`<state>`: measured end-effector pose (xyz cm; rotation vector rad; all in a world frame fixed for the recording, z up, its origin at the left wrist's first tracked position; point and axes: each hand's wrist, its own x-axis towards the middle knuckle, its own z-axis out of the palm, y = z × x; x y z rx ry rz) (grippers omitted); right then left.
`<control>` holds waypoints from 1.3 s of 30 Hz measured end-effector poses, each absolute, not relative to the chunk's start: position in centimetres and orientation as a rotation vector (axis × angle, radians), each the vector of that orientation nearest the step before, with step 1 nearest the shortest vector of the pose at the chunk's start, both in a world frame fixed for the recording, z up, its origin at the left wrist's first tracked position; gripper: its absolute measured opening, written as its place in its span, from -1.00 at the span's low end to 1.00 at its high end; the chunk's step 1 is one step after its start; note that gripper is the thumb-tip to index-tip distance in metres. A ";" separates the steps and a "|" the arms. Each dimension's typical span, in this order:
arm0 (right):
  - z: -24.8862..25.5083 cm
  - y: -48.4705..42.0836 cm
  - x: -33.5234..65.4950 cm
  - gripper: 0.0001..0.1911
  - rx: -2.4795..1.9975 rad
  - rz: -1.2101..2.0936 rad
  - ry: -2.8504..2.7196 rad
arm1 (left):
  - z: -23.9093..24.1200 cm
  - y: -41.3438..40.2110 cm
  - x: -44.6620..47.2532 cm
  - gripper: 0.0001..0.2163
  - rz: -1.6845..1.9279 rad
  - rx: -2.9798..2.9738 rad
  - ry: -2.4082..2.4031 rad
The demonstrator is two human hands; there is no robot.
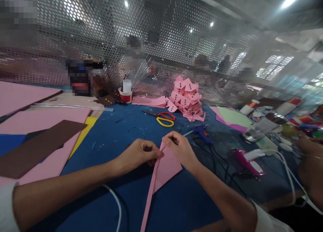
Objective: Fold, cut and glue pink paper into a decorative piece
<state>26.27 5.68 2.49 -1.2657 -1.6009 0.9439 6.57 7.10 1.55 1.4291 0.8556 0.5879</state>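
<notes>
Close in front of me on the blue table, a pink sheet of paper or thin foam (169, 168) is held up by both hands, with a narrow pink strip (149, 201) running down along its left edge. My left hand (141, 153) pinches the strip and edge between thumb and fingers. Higher up, my right hand (179, 147) grips the top end of the same edge, its fingertips bent over it. Scissors (165, 119) with one red and one yellow handle lie just beyond. A blue glue gun (202, 133) rests to the right of my right hand.
Pink sheets and a brown strip (42, 147) lie at the left. Behind stand a paper cup (125, 95) and a pile of folded pink pieces (185, 99). A magenta device (249, 163) with cables, a glass jar (262, 127) and another person's arm (311, 158) are at right.
</notes>
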 end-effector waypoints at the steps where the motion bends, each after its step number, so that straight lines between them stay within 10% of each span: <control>1: 2.5 5.7 26.3 -0.78 -1.253 0.958 -1.608 | 1.6 7.1 6.6 -0.72 0.593 1.431 0.858; 39: 3.0 4.8 26.2 -0.52 -1.325 0.919 -1.678 | 1.8 6.9 6.7 -0.74 0.646 1.370 0.837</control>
